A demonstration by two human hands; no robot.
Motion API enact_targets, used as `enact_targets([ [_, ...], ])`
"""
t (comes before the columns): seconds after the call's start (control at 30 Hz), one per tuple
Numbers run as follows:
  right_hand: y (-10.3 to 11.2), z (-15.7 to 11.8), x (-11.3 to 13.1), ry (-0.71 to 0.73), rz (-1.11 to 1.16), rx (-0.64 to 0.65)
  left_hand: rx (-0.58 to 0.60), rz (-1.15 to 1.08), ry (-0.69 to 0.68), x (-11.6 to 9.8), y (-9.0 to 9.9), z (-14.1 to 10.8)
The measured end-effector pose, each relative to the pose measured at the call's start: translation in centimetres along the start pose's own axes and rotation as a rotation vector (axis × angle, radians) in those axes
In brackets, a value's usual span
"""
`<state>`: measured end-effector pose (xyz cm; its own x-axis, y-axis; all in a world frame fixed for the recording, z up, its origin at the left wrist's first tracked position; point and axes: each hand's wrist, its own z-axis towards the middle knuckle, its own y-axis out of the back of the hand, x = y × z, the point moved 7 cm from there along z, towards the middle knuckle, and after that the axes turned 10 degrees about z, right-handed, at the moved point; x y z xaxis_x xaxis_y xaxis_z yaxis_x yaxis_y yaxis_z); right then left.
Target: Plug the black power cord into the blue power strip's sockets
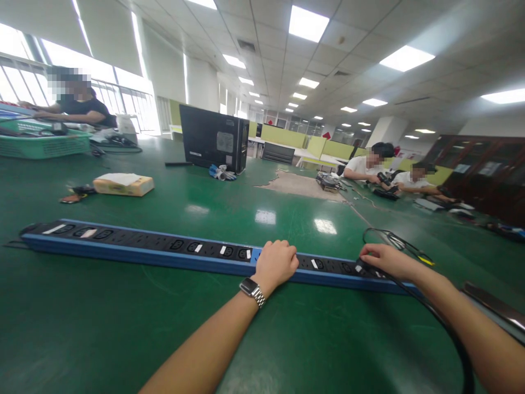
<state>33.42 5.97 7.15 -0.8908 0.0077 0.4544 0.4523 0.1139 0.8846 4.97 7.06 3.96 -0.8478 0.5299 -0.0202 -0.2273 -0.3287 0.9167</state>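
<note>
Head view: nearest, a black cable [466, 364] curves past the right forearm. The right hand [385, 260] has its grip pinched on a black plug [360, 267] at the blue power strip [213, 253] lying across the green bench [172, 323]. The left hand [277, 264] curls over the strip, fingertips hidden; its grip I cannot tell. Beyond stand a tissue pack [123, 187], then a computer case [215, 139].

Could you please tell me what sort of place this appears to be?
Probably an office used as a workshop: low yellow-green partitions stand in the background, while a long power strip lies on the large green table in front.
</note>
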Motion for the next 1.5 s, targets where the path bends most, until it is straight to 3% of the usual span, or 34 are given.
enact_targets([
  [0.17,0.2,0.3,-0.1,0.021,-0.116,-0.004,0.005,0.004,0.004,0.0,0.1,0.0],
  [0.43,-1.3,-0.4,0.8,0.035,-0.316,-0.05,0.006,0.001,0.014,-0.1,0.2,-0.1],
  [0.67,-2.5,-2.4,-0.7,0.054,-0.215,-0.162,0.0,-0.004,0.01,-0.1,0.2,-0.1],
  [0.83,-1.7,-2.1,0.2,0.077,-0.247,-0.087,-0.002,0.002,0.011,-0.2,0.4,-0.1],
  [0.97,1.3,-2.5,0.2,0.089,-0.166,-0.199,-0.004,0.007,0.009,-0.2,0.3,0.0],
  [1.07,4.5,-3.5,-1.2,0.058,-0.104,-0.305,-0.007,0.004,0.003,-0.2,0.1,0.1],
  [1.17,6.1,-4.1,-3.3,0.002,-0.106,-0.251,-0.022,0.006,-0.003,-0.2,0.1,0.1],
  [1.33,5.4,-4.1,-6.5,-0.012,-0.081,-0.12,-0.035,0.019,-0.008,-0.3,0.3,0.0],
  [1.5,4.9,-3.1,-9.6,-0.031,-0.182,-0.108,-0.042,0.028,-0.005,-0.3,0.3,0.0],
])
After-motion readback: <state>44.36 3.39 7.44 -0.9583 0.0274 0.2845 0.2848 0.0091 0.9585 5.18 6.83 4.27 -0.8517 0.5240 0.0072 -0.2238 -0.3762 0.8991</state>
